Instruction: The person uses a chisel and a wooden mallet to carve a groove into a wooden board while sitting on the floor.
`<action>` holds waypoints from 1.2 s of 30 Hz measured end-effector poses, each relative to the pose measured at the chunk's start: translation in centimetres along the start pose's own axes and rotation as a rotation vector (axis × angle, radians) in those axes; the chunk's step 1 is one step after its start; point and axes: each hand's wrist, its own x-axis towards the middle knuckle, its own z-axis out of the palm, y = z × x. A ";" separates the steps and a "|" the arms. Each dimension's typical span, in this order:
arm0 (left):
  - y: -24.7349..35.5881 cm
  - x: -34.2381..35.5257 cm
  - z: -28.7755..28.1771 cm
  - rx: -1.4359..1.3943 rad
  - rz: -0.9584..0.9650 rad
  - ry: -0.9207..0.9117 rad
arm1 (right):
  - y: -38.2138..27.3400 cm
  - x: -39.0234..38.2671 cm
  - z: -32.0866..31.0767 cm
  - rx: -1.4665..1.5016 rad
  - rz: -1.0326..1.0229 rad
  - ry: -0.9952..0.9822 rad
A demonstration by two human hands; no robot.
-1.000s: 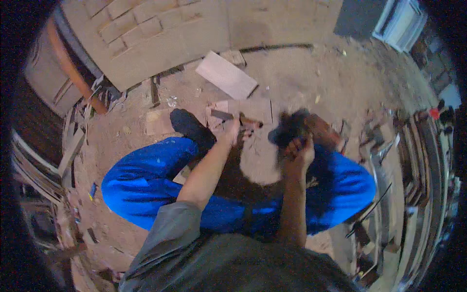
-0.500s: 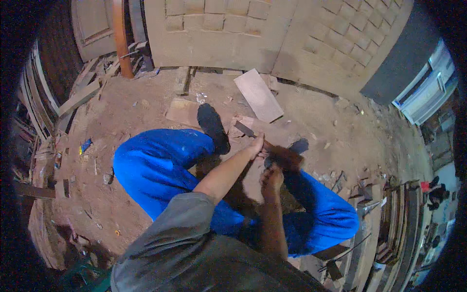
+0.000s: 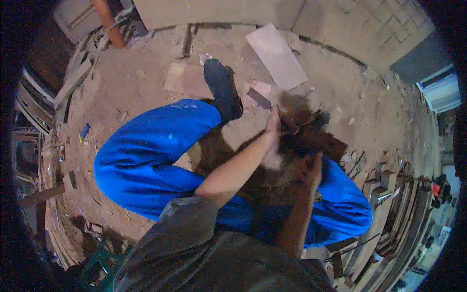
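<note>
I sit cross-legged on a dusty floor in blue trousers (image 3: 141, 160). My left hand (image 3: 271, 126) is closed on a chisel-like tool, whose flat grey blade (image 3: 259, 97) points up-left over a small pale board (image 3: 255, 86). My right hand (image 3: 308, 168), lower and to the right, is closed on a dark brown block-like tool (image 3: 331, 141), blurred by motion. Its exact shape and whether it touches the chisel are hard to make out. My dark-socked left foot (image 3: 221, 90) lies just left of the small board.
A pale plank (image 3: 276, 56) and a thin board (image 3: 177, 78) lie ahead. Large panels (image 3: 369, 29) stand behind them. Stacked timber strips (image 3: 399, 219) run along the right; scrap wood (image 3: 73, 82) lines the left. An orange-brown post (image 3: 109, 29) stands at the back left.
The view has shifted. My right hand and its dark tool came close to my left hand half a second ago and now are farther right of it. My left hand still holds the chisel.
</note>
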 end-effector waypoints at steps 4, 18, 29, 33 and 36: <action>-0.8 1.9 -1.9 -0.188 0.003 0.104 | -4.5 2.9 -2.9 0.048 -0.176 0.051; 0.8 1.9 0.2 -0.497 0.001 0.345 | 0.2 0.8 -2.2 -0.357 -0.381 0.399; 0.8 1.5 -0.8 -0.504 -0.059 0.328 | 3.1 1.1 -0.6 -0.123 0.254 0.366; 1.3 1.1 1.0 -0.423 -0.068 0.333 | 0.5 4.1 -8.0 -0.251 0.034 0.340; 1.4 1.4 0.2 -0.454 -0.014 0.326 | -4.6 3.1 -5.9 -0.049 -0.085 0.447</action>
